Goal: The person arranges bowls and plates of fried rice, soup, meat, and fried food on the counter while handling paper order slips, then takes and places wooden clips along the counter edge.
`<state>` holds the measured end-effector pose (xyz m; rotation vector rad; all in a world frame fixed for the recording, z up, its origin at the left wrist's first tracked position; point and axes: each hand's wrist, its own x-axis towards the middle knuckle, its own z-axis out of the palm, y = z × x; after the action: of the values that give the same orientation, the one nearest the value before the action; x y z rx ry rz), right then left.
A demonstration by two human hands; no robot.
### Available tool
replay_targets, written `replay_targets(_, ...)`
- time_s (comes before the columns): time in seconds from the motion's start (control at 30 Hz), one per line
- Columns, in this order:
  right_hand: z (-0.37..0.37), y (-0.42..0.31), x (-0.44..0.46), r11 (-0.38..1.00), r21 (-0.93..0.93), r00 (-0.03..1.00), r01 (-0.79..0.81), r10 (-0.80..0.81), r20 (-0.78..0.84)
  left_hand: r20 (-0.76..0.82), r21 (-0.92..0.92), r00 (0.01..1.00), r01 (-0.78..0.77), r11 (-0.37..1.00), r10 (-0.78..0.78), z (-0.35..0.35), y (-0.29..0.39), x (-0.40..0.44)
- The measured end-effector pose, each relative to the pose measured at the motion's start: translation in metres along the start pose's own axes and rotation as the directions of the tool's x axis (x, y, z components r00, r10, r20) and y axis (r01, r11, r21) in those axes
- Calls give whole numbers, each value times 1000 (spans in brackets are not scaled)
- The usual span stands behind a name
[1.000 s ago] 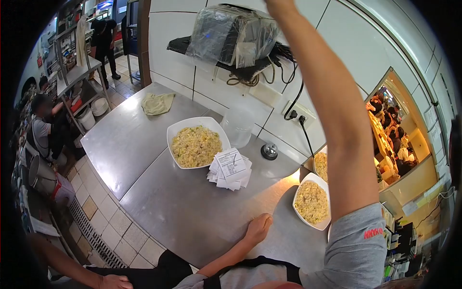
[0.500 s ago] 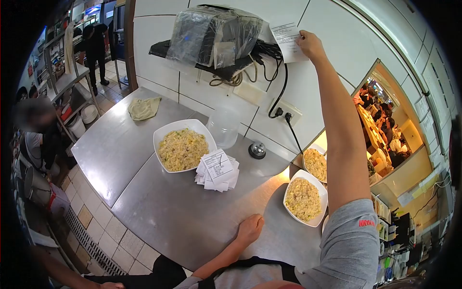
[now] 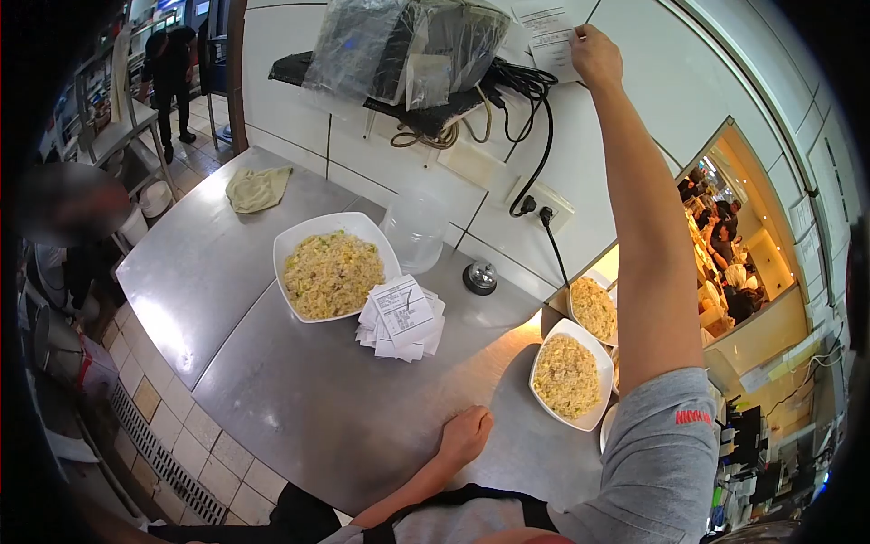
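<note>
High on the tiled wall, my right hand [image 3: 596, 56] pinches the lower right edge of a printed order slip [image 3: 549, 38], beside the plastic-wrapped machine. My left hand [image 3: 466, 435] rests on the steel table [image 3: 335, 408] as a loose fist, with nothing showing in it. A white square bowl of fried rice [image 3: 333, 272] stands left of the middle. Against its right side lies a pile of printed slips [image 3: 404, 314], the top one marked with a pen stroke. Another fried rice bowl [image 3: 571, 375] sits right of my left hand, with more bowls partly hidden behind my right arm.
A call bell [image 3: 480, 277] and a clear plastic container [image 3: 417, 230] stand near the wall. A folded cloth [image 3: 258, 189] lies at the far left. Black cables [image 3: 535, 154] hang from the wrapped machine [image 3: 417, 54] on its shelf. Other people are at the left.
My view has shifted slightly, and the table things appear a little further left. My right hand still grips the slip, now higher in the frame. The left hand stays on the table.
</note>
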<state>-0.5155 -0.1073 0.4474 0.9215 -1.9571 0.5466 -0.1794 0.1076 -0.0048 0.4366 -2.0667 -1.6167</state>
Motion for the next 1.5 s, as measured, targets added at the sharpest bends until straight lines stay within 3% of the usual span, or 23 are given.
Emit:
replay_targets(0.13, 1, 1, 2, 997, 63, 998, -50, 48, 28, -25, -24, 1000, 0, 1000, -1, -3, 5, 0)
replay_targets(0.63, -7, -33, -15, 993, -28, 985, -111, 113, 132, -5, -53, 999, 35, 998, -35, -3, -1, 1)
replay_targets(0.73, -3, -35, -17, 996, 51, 994, -67, 70, -78, -22, -64, 999, 31, 997, -32, -3, 1, 1)
replay_targets(0.83, -4, -41, -23, 982, -96, 908, 163, -187, -375, -20, -38, 999, 30, 999, -31, -4, 4, 0)
replay_targets(0.93, -5, -50, -30, 952, -132, 893, 276, -305, -332, -19, -42, 999, 31, 999, -32, -3, 4, 0)
replay_targets(1.03, 10, -48, -27, 980, -59, 969, 192, -199, -147, -18, -48, 999, 27, 998, -28, -3, 2, 1)
replay_targets(1.13, 19, -46, -28, 983, 76, 979, 166, -155, -131, -42, -58, 999, 10, 998, -13, -2, -1, 0)
replay_targets(1.2, 14, -49, -28, 992, 105, 996, 74, -67, -67, -53, -67, 998, 23, 998, -26, -2, 1, 1)
replay_targets(1.27, 27, -40, -17, 996, 46, 992, 81, -76, -105, 7, 38, 998, 57, 998, -57, -2, 0, 2)
replay_targets(1.3, 32, -31, -14, 981, 162, 994, 106, -107, -2, 18, 41, 997, 74, 996, -75, -2, 0, 2)
replay_targets(1.33, 47, -21, -7, 967, 22, 967, 254, -253, -35, 29, 45, 995, 90, 995, -91, -2, -2, 3)
replay_targets(1.4, 78, -2, 18, 855, 129, 849, 503, -460, -260, -29, -24, 998, 57, 998, -58, -2, -2, 2)
replay_targets(1.47, 62, 0, 17, 818, -25, 798, 574, -566, -208, -55, -46, 997, 50, 998, -53, -1, -3, 2)
replay_targets(1.5, 44, -4, 4, 846, 81, 844, 526, -508, -175, -66, -57, 997, 35, 998, -39, -2, -4, 2)
